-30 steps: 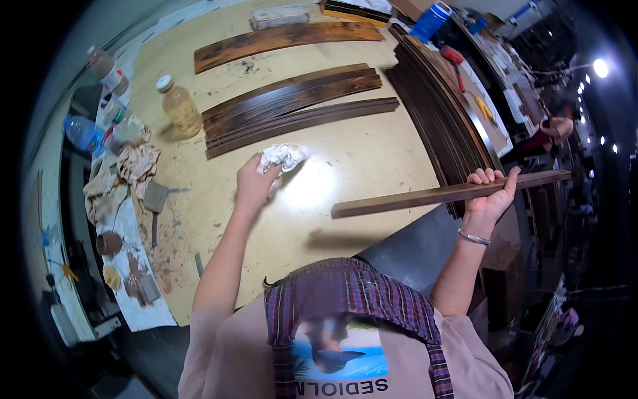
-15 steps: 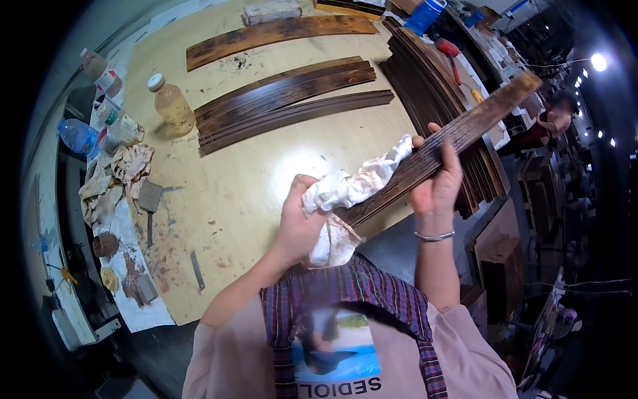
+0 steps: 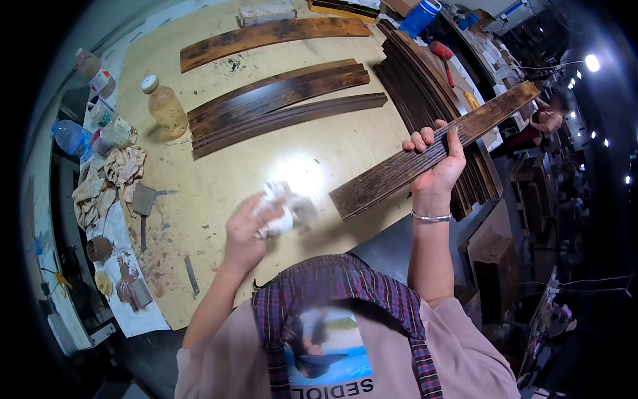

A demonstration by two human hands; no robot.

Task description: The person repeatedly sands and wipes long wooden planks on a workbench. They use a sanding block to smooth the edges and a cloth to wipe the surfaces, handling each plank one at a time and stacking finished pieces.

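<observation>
In my right hand [image 3: 436, 159] is a dark brown wooden plank [image 3: 382, 184], held slantwise with its far end up to the right. The fingers wrap over its edge. Its grooved, streaky face is turned up, and its near end hangs over the tabletop, apart from the other hand. My left hand [image 3: 249, 229] is closed on a crumpled white cloth [image 3: 282, 209], a little above the table and left of the plank. Both the cloth and the fingertips are smeared by motion.
Several dark planks [image 3: 279, 100] lie on the pale worktable [image 3: 219, 226], with a lighter brown board [image 3: 272, 40] behind. A tall plank stack [image 3: 425, 93] stands at right. A capped bottle [image 3: 165, 110], other bottles, rags [image 3: 109, 179] and a putty knife [image 3: 143, 206] are left. Another person [image 3: 545, 123] is far right.
My left hand has drawn the white cloth off the plank, toward the left, and bunched it up. The right hand still grips the plank, whose lower end now shows uncovered.
</observation>
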